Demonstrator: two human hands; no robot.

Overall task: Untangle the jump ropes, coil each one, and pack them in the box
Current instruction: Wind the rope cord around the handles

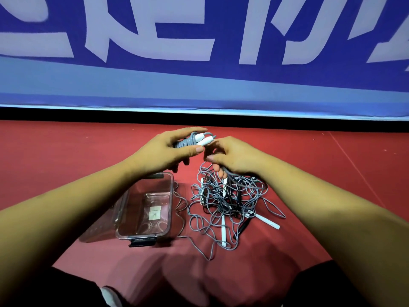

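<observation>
My left hand (168, 149) grips a coiled grey jump rope (188, 141) with two white handles sticking out to the right. My right hand (230, 156) touches the handle tips with its fingers and holds a grey strand that hangs down into the tangle. A tangled pile of grey and black jump ropes (225, 202) with white handles lies on the red floor below my right hand. A clear plastic box (146, 209) stands open under my left forearm, with nothing but a small label inside.
The red floor (66, 156) runs to a black strip and a blue banner wall (199, 52) at the back. A black handle (242, 227) and white handles poke out of the pile. My dark-clad knees fill the lower corners.
</observation>
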